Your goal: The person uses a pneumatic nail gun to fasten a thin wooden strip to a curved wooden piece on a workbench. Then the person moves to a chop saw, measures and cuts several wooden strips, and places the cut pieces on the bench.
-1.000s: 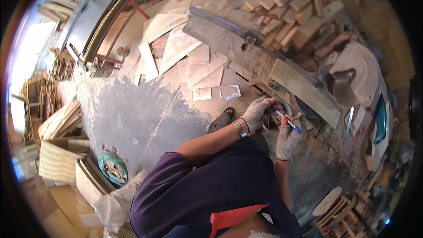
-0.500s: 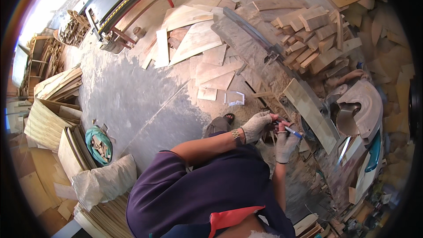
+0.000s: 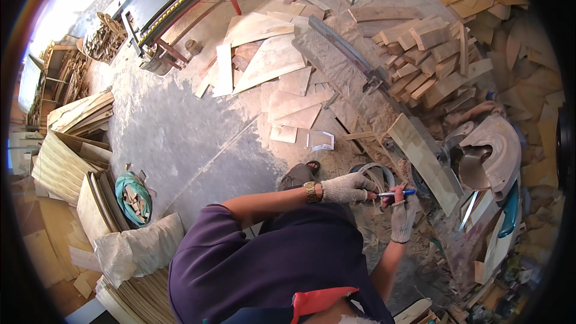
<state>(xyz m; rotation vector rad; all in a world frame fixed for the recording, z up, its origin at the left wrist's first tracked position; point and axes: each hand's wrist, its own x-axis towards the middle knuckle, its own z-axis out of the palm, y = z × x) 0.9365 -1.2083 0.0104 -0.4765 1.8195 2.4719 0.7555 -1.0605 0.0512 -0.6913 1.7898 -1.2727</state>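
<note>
A slim blue-and-white pen (image 3: 410, 192) lies nearly level between my two gloved hands. My left hand (image 3: 347, 188), in a knitted glove with bare fingertips and a watch at the wrist, pinches the pen's left end. From below, my right hand (image 3: 402, 215) closes its fingers round the middle of the pen, its glove also leaving the fingertips bare. Just to the right, a pale wooden board (image 3: 426, 165) lies slantwise across the saw bench, in front of a circular saw (image 3: 489, 153) with a teal handle (image 3: 509, 211).
Stacked wood blocks (image 3: 429, 48) sit at the bench's far end beside a metal rail (image 3: 342, 45). Thin plywood offcuts (image 3: 273, 63) cover the floor ahead. Leftward are leaning panels (image 3: 60, 171), a teal sack of scraps (image 3: 133, 199) and a white sack (image 3: 141, 246). A roller-edged table (image 3: 174, 0) stands far left.
My left hand has shifted slightly down, and my right hand down and right, so they are farther apart. The pen has turned from slanting to nearly level. A round hoop-like thing now shows beyond my hands.
</note>
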